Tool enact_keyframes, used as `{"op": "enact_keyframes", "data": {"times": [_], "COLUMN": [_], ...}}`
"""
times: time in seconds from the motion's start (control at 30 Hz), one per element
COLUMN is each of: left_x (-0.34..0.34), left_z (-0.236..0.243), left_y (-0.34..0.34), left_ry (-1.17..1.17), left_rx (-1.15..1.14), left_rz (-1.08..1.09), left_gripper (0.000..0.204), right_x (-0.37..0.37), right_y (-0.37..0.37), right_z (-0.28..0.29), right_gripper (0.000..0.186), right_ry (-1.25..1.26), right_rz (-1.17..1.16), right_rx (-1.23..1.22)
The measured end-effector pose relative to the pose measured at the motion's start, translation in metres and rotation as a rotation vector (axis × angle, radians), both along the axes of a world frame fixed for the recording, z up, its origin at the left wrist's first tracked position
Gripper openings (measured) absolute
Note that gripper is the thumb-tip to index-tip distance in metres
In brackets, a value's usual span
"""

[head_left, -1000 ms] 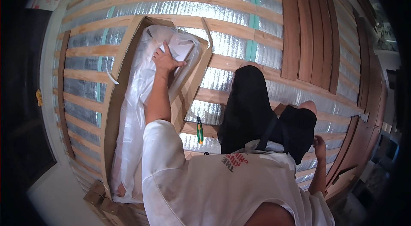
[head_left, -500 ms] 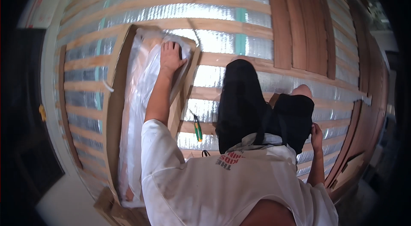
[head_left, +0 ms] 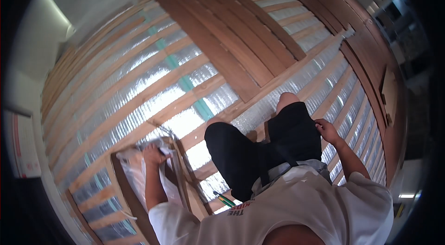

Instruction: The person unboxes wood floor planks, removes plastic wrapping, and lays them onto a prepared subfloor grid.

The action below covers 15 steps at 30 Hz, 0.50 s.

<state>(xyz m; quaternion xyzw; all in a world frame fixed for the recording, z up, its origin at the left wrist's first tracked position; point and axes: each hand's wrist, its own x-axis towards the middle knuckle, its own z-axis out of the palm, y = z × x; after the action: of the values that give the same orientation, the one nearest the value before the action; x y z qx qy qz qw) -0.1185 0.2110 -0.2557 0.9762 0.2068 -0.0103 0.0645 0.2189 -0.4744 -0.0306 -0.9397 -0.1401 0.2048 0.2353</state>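
My left hand (head_left: 154,155) rests on clear plastic wrapping (head_left: 135,175) at the far end of a long cardboard box (head_left: 121,182), low on the left. Its fingers are stretched forward and the thumb stands out to the right. Wood-coloured pieces show through the wrapping. Beside the outer edge of my black shorts (head_left: 294,127) is my right hand (head_left: 328,132), its fingers bent in; anything between them is too small to make out. A green utility knife (head_left: 225,199) lies on the floor between the box and my leg, partly covered by my shirt.
Light wooden battens (head_left: 134,127) cross silvery foil sheeting (head_left: 157,106), with a green tape strip (head_left: 185,82) running over it. Reddish-brown floor boards (head_left: 232,36) lie ahead, and more line the right side. A loose cardboard piece (head_left: 389,96) sits at the far right.
My view has turned to the right, so the box and utility knife sit lower in the picture and more laid boards show. My left hand stays on the wrapping; my right remains beside my shorts.
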Motion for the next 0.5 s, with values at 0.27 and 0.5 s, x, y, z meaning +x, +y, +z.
{"op": "enact_keyframes", "data": {"times": [0.27, 0.5], "left_x": [0.008, 0.002], "left_z": [0.008, -0.068], "left_y": [0.005, 0.068], "left_ry": [0.412, 0.235], "left_rx": [-0.043, -0.633], "left_rz": [0.125, -0.036], "left_gripper": [0.124, 0.08], "right_x": [-0.019, -0.062], "right_y": [-0.032, -0.114], "right_z": [-0.003, -0.053], "right_gripper": [0.033, 0.034], "right_ry": [0.175, 0.185], "right_rz": [-0.14, -0.023], "right_rx": [-0.022, -0.358]}}
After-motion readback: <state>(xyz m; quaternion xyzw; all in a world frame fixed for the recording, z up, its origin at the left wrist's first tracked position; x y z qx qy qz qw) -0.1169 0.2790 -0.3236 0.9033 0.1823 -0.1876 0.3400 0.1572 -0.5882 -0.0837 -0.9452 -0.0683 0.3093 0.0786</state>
